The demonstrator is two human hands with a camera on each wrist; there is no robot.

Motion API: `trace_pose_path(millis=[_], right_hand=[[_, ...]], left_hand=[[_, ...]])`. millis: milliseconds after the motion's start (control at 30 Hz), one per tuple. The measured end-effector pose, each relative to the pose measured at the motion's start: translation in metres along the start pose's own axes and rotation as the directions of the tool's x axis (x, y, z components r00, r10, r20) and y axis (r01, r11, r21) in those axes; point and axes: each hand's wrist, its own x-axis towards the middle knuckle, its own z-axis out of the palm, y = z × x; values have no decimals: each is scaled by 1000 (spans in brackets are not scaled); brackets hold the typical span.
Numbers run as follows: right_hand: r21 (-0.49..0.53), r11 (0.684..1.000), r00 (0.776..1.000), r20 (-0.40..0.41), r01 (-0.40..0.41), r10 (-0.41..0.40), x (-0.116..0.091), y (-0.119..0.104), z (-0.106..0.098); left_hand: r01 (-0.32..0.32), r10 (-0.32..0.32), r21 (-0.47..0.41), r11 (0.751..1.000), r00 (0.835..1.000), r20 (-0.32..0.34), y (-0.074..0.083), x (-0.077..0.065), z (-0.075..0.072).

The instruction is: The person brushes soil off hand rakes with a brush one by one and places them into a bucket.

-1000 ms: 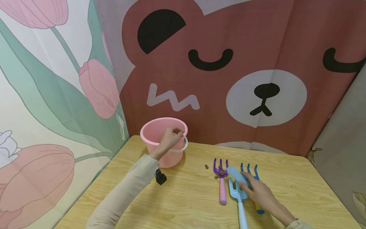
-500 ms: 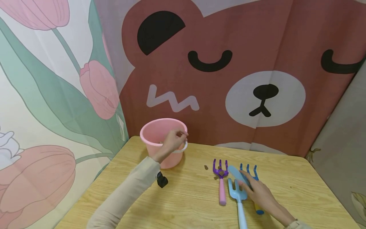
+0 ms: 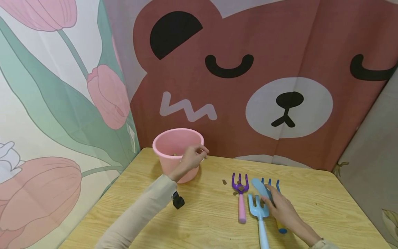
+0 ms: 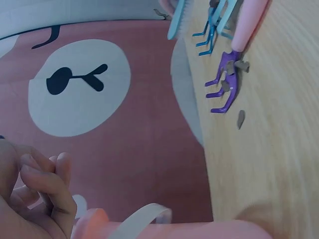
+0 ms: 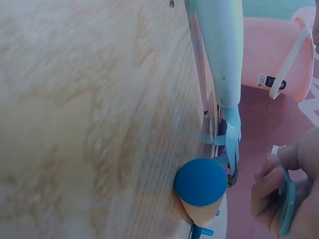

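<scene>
My left hand (image 3: 193, 158) is over the right rim of a pink bucket (image 3: 168, 166), its fingers loosely bent and nothing visible in them. Small bits show inside the bucket; its white handle (image 4: 142, 219) shows in the left wrist view. My right hand (image 3: 284, 209) grips a light-blue brush (image 3: 258, 186), whose pale bristles appear in the left wrist view. Below the brush lies a light-blue hand fork (image 3: 262, 226). Left of that is a purple hand fork (image 3: 242, 207) with a pink handle and brown bits on its tines. A blue rake (image 5: 201, 181) is partly hidden by my right hand.
A loose brown flake (image 3: 224, 182) lies on the wooden table (image 3: 202, 214) between bucket and forks. Behind the table hangs a bear-print cloth (image 3: 230, 103), and a tulip-print cloth (image 3: 62, 138) borders the left side. A black device (image 3: 178, 200) is strapped at my left wrist.
My left hand has moved right and slightly toward me, from over the bucket's opening to its right rim. The brush in my right hand has tilted slightly to the right.
</scene>
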Motion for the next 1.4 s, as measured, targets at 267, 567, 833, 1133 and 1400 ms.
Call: trace_pose_path(millis=[267, 567, 833, 1133, 1400], right_hand=[[0, 1000, 1000, -4, 9, -9, -1, -1, 0], [3, 1000, 1000, 3, 0, 0, -1, -2, 1], [14, 1000, 1000, 4, -13, 13, -2, -4, 0], [23, 999, 999, 28, -34, 34, -2, -4, -1], [16, 999, 999, 23, -34, 34, -2, -4, -2]], left_hand=[[-15, 18, -41, 999, 998, 62, -10, -10, 11], [-15, 15, -1, 1000, 997, 79, -22, -14, 27], [39, -36, -26, 999, 992, 120, -34, -19, 43], [-2, 9, -43, 999, 989, 148, -46, -22, 60], [69, -66, -20, 997, 986, 154, -55, -27, 75]])
